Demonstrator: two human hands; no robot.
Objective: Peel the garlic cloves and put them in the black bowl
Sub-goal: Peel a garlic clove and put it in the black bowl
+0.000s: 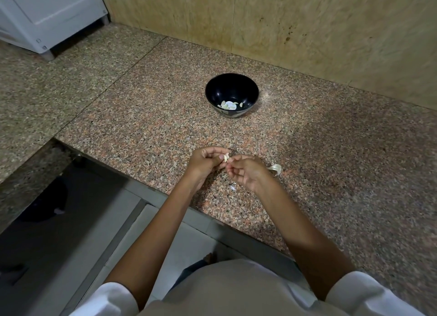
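Working at a speckled granite counter (331,150), close to its near edge, with floor tiles showing below.

Holding both hands together just above the near strip of the counter. Pinching the garlic clove (226,158) with the left hand (205,164), closing thumb and forefinger on it and curling the other fingers under. Picking at the clove's right side with the right hand (246,173), nipping thumb and fingertips together on the skin and folding the remaining fingers loosely toward the palm. Keeping the clove off the counter, between the two sets of fingertips. Reading its long axis as running roughly near-to-far, but too small for certainty. Judging the peel as partly on, so not ready for dropping yet.

Noting a pale garlic piece (275,169) on the counter just right of the right hand. Cannot tell whether skin or unpeeled clove. Noting a small skin flake (233,187) just near of the hands.

Going farther: finding the black bowl (231,75) well apart from the hands, almost straight ahead and a touch right. Seeing several peeled cloves (229,105) at its bottom already.

Flagging the key relation: reaching straight away from the body, needing next to no sideways swing. Reading both hands as about equally close to the bowl. Expecting the left to carry, given its main hold.

Ending at a beige tiled wall (307,20), with a white appliance (47,13) far left.
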